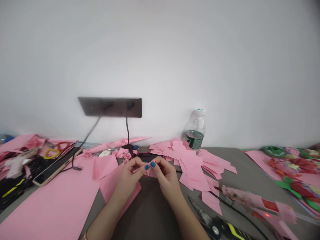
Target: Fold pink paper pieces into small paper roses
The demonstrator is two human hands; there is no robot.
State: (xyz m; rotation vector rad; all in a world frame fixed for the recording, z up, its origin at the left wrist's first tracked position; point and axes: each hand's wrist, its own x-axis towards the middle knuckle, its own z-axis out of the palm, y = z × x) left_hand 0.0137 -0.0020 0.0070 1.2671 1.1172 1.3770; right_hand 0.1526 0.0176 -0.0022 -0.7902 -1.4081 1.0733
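My left hand point(130, 178) and my right hand point(167, 178) meet over the middle of the table, thumbs and fingertips pinched close together. Between them they hold a small piece of pink paper point(150, 172), mostly covered by the fingers. Just right of my right hand lies a loose pile of cut pink paper pieces point(191, 165). Under and beside my left forearm are larger pink sheets point(111, 181). Black-and-yellow scissors point(215, 228) rest near my right forearm, blades pointing away from me.
A pink hot glue gun point(250, 200) with a lit red light lies at right, trailing a black cable. A clear bottle point(196, 130) stands by the wall. Paper flowers point(297, 165) lie far right. At left are a phone point(57, 166) and yellow-handled scissors point(51, 153). Cords hang from a wall socket point(112, 107).
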